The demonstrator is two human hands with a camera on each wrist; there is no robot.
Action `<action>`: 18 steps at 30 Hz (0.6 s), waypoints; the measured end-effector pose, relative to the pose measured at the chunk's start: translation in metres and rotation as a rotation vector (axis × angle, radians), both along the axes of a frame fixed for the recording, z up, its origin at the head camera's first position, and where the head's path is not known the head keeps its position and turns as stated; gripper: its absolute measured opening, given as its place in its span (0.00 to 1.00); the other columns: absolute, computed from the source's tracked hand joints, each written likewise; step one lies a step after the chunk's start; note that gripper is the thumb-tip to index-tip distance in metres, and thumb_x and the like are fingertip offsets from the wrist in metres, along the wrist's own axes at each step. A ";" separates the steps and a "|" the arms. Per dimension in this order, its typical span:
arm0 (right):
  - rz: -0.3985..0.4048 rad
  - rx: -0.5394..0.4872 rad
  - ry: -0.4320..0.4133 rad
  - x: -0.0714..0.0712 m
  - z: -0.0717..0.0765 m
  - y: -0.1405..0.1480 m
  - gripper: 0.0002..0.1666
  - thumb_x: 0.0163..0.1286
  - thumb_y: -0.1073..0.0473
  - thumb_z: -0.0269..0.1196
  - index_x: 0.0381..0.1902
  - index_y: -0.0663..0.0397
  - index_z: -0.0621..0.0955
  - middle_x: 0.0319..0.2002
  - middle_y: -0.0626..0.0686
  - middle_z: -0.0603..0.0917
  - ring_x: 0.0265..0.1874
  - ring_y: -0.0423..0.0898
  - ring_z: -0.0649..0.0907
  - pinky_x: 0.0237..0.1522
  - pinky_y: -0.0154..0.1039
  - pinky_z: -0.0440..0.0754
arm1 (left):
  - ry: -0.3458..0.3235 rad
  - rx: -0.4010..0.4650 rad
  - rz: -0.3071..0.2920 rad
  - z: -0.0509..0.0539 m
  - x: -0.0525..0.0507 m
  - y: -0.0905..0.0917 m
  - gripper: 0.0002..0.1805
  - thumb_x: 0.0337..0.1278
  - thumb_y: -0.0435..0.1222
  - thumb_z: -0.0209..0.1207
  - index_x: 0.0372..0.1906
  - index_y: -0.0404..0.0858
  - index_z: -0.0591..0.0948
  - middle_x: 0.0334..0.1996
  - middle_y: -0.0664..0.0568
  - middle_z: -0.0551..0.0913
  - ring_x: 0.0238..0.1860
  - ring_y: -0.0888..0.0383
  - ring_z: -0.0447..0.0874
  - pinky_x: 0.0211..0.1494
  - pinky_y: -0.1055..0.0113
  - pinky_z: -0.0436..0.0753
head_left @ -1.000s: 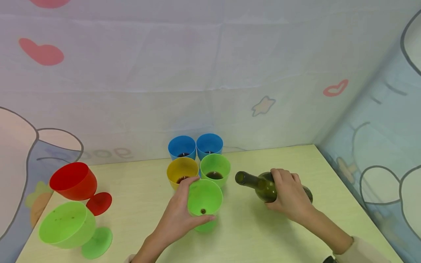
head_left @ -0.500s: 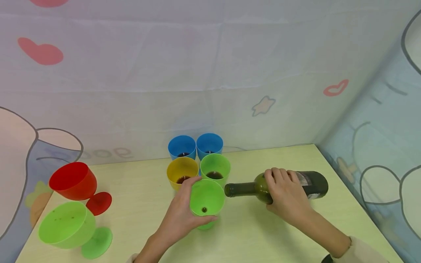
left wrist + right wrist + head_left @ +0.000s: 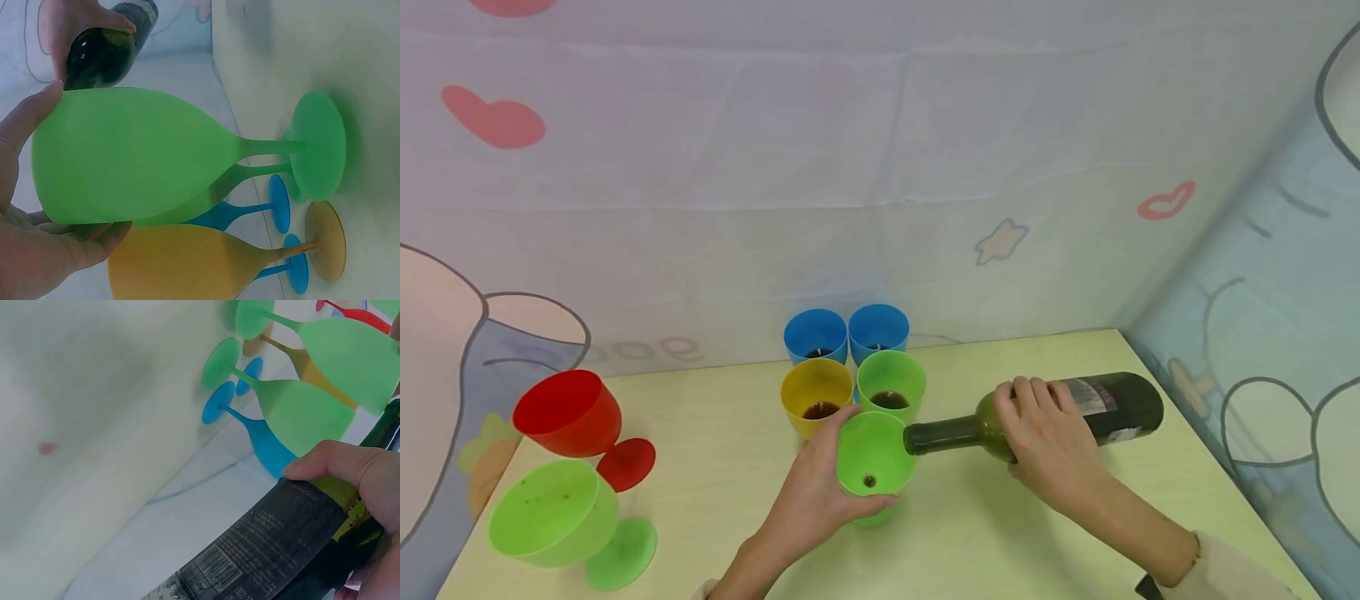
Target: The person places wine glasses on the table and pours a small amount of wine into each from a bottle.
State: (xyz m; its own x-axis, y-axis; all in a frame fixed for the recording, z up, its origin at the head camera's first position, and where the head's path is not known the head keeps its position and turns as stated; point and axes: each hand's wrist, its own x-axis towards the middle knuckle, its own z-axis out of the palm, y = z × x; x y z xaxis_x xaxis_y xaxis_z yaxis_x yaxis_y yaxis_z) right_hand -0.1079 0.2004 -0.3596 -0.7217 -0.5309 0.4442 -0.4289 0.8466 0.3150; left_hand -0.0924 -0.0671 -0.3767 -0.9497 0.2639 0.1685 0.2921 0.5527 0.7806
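The left hand grips the bowl of a green goblet, thumb on the near side and fingers at the far side; a small dark spot shows at its bottom. A dark green bottle lies almost level in the right hand, its mouth at the goblet's right rim. No stream of liquid is visible. In the left wrist view the goblet stands upright, its foot by the table. In the right wrist view the right hand wraps the bottle near its shoulder.
Behind the held goblet stand a yellow goblet, another green one and two blue ones, with dark liquid inside. A red goblet and a green goblet are at the table's left. A printed cloth hangs behind.
The bottle has tipped from neck-up towards level, its base swinging right and up, its mouth moving left to the goblet's rim. The left hand and goblet have shifted slightly right.
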 end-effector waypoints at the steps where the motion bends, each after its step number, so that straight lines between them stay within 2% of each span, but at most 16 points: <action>1: 0.007 0.002 0.011 0.000 0.001 0.000 0.43 0.24 0.55 0.76 0.39 0.66 0.69 0.31 0.61 0.72 0.31 0.57 0.73 0.40 0.50 0.70 | 0.003 -0.002 -0.003 0.000 0.000 0.000 0.52 0.26 0.44 0.76 0.63 0.36 0.61 0.56 0.45 0.69 0.51 0.46 0.70 0.49 0.49 0.75; 9: 0.074 0.010 0.116 -0.002 0.007 -0.004 0.31 0.30 0.66 0.67 0.37 0.68 0.68 0.29 0.62 0.70 0.28 0.58 0.72 0.37 0.49 0.71 | 0.018 -0.004 -0.013 0.002 0.000 0.000 0.52 0.27 0.45 0.75 0.62 0.36 0.61 0.55 0.45 0.69 0.50 0.47 0.70 0.47 0.50 0.76; 15: 0.078 0.030 0.131 0.000 0.012 -0.004 0.30 0.32 0.67 0.65 0.38 0.69 0.68 0.30 0.63 0.70 0.29 0.59 0.72 0.38 0.50 0.71 | 0.028 0.005 -0.014 0.000 0.000 0.001 0.52 0.26 0.43 0.76 0.62 0.35 0.61 0.54 0.45 0.70 0.50 0.47 0.70 0.48 0.51 0.75; 18: 0.081 0.031 0.139 0.000 0.013 -0.004 0.27 0.36 0.69 0.64 0.38 0.69 0.68 0.30 0.64 0.70 0.30 0.60 0.72 0.38 0.50 0.72 | 0.028 0.014 -0.018 0.000 0.000 0.001 0.51 0.25 0.42 0.76 0.61 0.35 0.61 0.54 0.46 0.70 0.49 0.48 0.70 0.48 0.52 0.75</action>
